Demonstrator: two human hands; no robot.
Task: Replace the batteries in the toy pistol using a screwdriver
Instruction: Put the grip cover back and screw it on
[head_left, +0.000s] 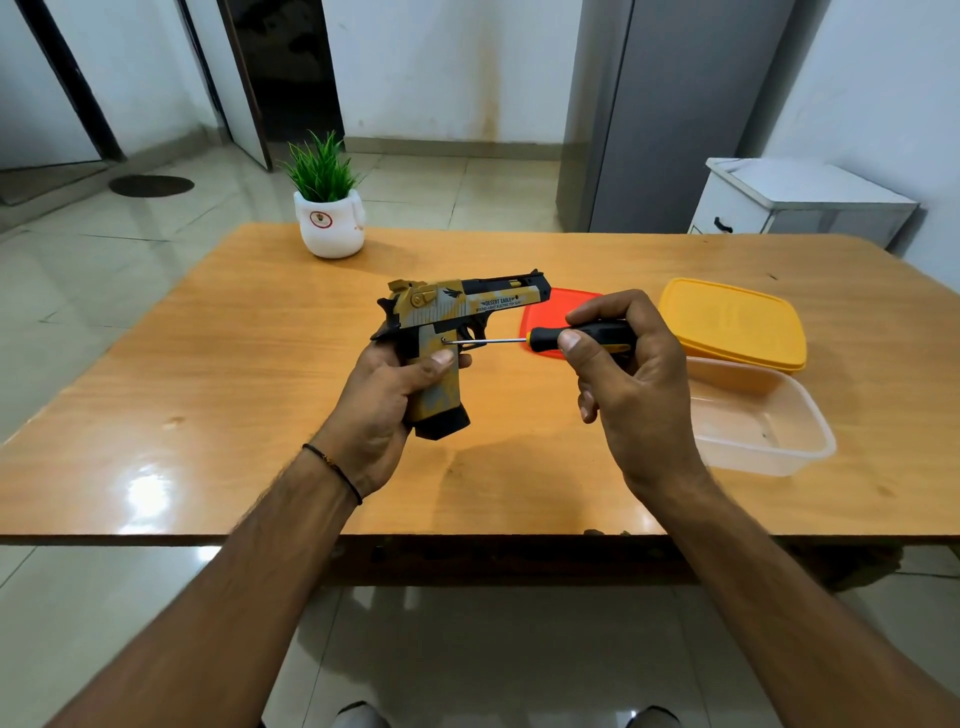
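Observation:
My left hand (382, 410) grips the handle of a yellow, grey and black toy pistol (467, 301) above the wooden table (234, 395), barrel pointing right, thumb lying across the grip. My right hand (634, 379) holds a screwdriver (571, 338) with a black and orange handle, pinched between thumb and fingers. Its thin metal shaft runs left and its tip sits on a screw at the top of the pistol's grip. No batteries are visible.
A red lid (545, 322) lies on the table behind the screwdriver. To the right stand a yellow lidded box (737, 322) and a clear open plastic container (763, 421). A white pot with a green plant (328, 218) stands at the table's far left side.

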